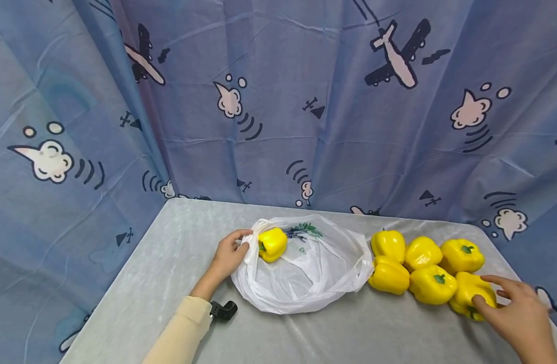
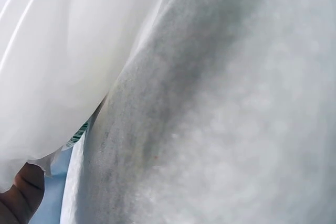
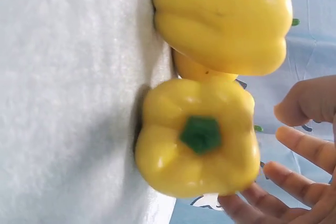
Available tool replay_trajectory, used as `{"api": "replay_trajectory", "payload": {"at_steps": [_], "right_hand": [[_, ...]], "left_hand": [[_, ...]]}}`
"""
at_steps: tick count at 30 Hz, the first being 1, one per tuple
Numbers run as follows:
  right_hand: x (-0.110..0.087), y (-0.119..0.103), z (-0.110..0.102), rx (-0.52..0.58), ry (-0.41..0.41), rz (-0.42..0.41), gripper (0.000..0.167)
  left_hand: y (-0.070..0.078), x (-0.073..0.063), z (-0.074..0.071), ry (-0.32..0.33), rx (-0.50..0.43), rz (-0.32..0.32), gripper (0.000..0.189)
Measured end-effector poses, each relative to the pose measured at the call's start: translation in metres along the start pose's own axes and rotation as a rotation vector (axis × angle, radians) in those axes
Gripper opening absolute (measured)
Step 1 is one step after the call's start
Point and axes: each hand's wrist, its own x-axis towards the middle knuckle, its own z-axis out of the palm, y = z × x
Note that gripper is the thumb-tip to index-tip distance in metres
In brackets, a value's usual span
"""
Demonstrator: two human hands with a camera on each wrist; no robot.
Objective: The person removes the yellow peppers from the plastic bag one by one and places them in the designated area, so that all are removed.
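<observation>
A white plastic bag (image 1: 301,298) lies spread with its mouth facing up in the head view. Its left rim is pinched by my left hand (image 1: 228,255); in the left wrist view the bag (image 2: 68,61) hides most of that hand (image 2: 23,192). Inside the bag, against its left side, sits one yellow bell pepper (image 1: 273,244). At the far right, my right hand (image 1: 519,311) is at the front-right bell pepper (image 1: 471,296), thumb and fingers spread around it. The right wrist view shows the thumb apart from this pepper (image 3: 197,137), with some fingertips close behind it.
Several more yellow bell peppers (image 1: 423,254) stand in two rows right of the bag, touching one another. A black curved object (image 1: 224,310) shows by the left wrist. A blue patterned curtain (image 1: 278,101) hangs behind the grey-covered table (image 1: 169,253).
</observation>
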Motion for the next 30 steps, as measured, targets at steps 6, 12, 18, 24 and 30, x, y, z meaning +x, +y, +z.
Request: {"api": "replay_trajectory", "payload": {"at_steps": [6,12,18,24,30], "right_hand": [[0.0,0.003,0.004,-0.01,-0.033,0.006,0.053],[0.001,0.004,0.004,-0.008,-0.031,-0.001,0.052],[0.0,-0.002,-0.002,-0.035,-0.067,-0.003,0.061],[-0.001,-0.016,-0.008,-0.011,-0.054,-0.041,0.071],[-0.002,-0.032,-0.012,0.039,0.002,-0.113,0.067]], "left_hand": [[0.001,0.0,0.0,0.001,0.0,0.003,0.032],[0.001,0.0,0.001,-0.003,-0.012,0.003,0.032],[0.002,0.0,0.0,-0.003,-0.008,0.007,0.033],[0.003,0.0,-0.001,0.003,0.001,-0.001,0.033],[0.003,0.0,0.0,0.001,-0.004,0.003,0.033]]}}
